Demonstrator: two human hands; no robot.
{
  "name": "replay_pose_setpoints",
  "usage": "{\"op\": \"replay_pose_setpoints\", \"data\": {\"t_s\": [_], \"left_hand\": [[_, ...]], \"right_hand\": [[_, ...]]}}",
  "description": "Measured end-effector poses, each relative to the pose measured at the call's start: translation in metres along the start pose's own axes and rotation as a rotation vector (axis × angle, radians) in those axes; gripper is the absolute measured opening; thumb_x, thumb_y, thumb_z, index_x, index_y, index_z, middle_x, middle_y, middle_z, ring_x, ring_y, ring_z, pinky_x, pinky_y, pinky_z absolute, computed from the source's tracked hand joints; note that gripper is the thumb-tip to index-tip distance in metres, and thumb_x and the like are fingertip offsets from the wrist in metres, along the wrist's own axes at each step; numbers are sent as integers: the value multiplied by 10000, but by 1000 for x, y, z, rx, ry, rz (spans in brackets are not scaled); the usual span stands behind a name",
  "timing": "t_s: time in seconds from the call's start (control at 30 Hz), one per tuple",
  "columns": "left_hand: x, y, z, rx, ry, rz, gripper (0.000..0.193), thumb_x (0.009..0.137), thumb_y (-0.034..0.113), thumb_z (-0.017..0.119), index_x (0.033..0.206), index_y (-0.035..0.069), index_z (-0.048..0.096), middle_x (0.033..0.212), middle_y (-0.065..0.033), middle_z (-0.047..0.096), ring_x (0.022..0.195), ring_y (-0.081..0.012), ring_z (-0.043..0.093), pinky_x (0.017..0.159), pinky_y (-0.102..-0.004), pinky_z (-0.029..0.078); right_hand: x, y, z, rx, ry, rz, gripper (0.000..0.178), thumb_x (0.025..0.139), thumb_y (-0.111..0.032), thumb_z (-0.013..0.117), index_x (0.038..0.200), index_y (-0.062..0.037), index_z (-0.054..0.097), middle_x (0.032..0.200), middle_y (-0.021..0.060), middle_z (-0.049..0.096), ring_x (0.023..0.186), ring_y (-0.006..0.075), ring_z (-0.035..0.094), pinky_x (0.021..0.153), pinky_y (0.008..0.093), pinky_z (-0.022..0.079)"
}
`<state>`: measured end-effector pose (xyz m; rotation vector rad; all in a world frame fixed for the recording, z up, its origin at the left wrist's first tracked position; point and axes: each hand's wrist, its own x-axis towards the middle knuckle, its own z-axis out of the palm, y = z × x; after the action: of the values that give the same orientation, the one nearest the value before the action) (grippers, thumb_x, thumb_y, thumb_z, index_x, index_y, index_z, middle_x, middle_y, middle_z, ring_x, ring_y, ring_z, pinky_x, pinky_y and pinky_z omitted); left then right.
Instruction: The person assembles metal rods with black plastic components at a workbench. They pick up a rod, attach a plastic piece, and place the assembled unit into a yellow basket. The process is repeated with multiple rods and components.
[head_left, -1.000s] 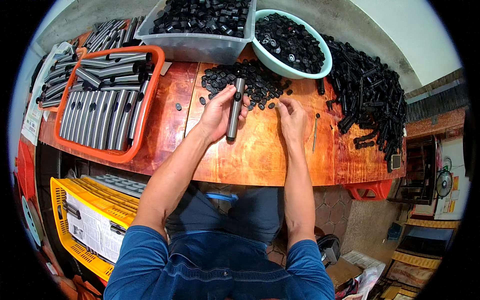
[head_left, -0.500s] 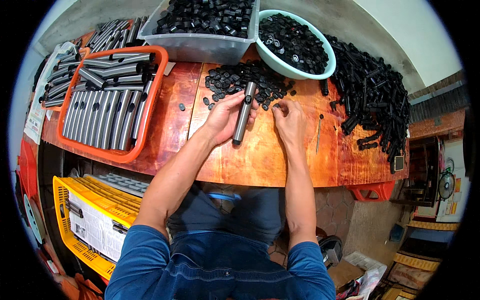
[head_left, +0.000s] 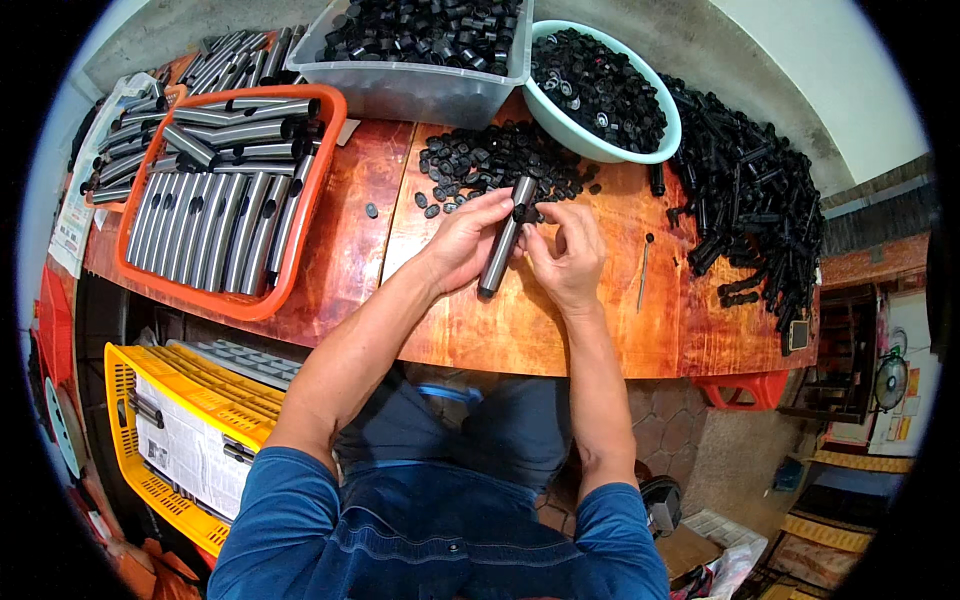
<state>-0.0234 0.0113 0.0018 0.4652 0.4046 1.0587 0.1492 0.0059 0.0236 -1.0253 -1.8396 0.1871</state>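
My left hand [head_left: 466, 243] is wrapped round a shiny metal tube [head_left: 497, 262], which it holds tilted above the table. Against the tube's side, at its hole, sits a small black plastic piece [head_left: 527, 214]. The fingertips of my right hand [head_left: 568, 260] are pinched at this piece and partly hide it. Just beyond my hands lies a loose pile of small black oval plugs [head_left: 480, 157]. One oval plug [head_left: 372, 210] lies apart, left of the pile.
An orange basket [head_left: 335, 160] of metal tubes stands left on the wooden table [head_left: 345, 250]. Behind are a clear bin [head_left: 400, 95] and a pale green basin [head_left: 600, 150] of black parts. Black fittings [head_left: 745, 190] heap up at right, near a thin metal tool [head_left: 643, 272].
My right hand has moved left from the tabletop up to the tube, bringing the black piece to its side hole. The tube is tilted slightly more.
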Motion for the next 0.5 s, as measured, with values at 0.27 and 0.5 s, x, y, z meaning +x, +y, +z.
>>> {"op": "replay_pose_setpoints", "data": {"t_s": [0.27,0.5], "left_hand": [[-1,-3,8,83,37,-6,298,1077,178,456,1352,72,495,1124,-74,617,979,-157,654,770,-318,579],[0,-8,-2,49,2,27,280,1067,266,515,1291,98,515,1138,-72,611,975,-165,648,793,-367,592]], "right_hand": [[2,-5,0,28,-21,-63,291,737,-3,789,1010,-18,693,881,127,672,747,269,678,636,355,545],[-1,0,4,-6,-19,-128,262,754,-20,787,1009,-19,731,894,130,698,745,263,701,620,345,560]]}}
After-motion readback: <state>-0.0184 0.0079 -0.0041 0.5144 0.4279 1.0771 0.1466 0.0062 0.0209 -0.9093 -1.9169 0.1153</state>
